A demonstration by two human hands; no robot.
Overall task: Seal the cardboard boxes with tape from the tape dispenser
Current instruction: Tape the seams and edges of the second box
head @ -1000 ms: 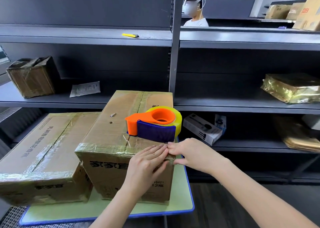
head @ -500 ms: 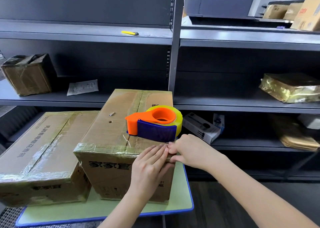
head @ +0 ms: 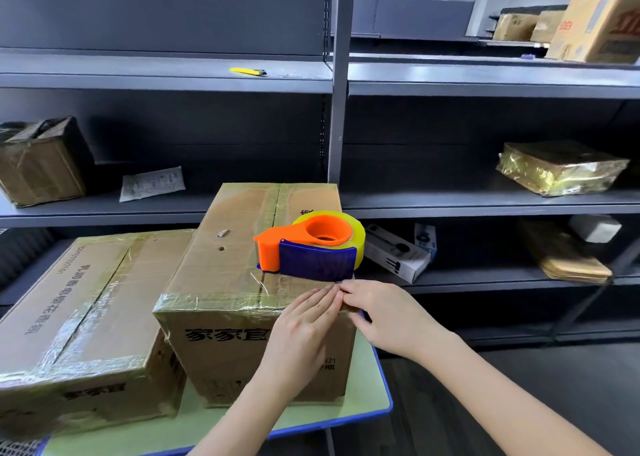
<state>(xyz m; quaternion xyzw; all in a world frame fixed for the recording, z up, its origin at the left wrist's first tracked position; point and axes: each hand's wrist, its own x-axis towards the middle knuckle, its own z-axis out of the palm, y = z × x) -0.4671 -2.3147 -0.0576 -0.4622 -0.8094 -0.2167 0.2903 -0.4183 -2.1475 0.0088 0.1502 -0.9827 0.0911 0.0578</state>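
Head view: left hand (head: 298, 337) flat, fingers straight, pressing cardboard box (head: 221, 282) near corner; right hand (head: 391, 317) pinching that corner.

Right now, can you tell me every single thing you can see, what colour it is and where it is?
left cardboard box: one, brown, taped, on the table
right cardboard box: one, brown, taped, on the table beside it
tape dispenser: one, orange and blue with a yellow roll, on top of the right box
table: one, pale green with a blue edge, under both boxes
shelves: grey, behind the table
cutter: one, yellow, upper shelf
paper: one, white, middle shelf
shelf box: one, brown, middle shelf, far left
shiny parcel: one, gold, middle shelf, right
small carton: one, white and black, lower shelf
flat parcel: one, brown, lower shelf, right
far boxes: three, brown, top right
left hand: fingers straight, on the right box's near top edge
right hand: fingertips at that edge, meeting the left's
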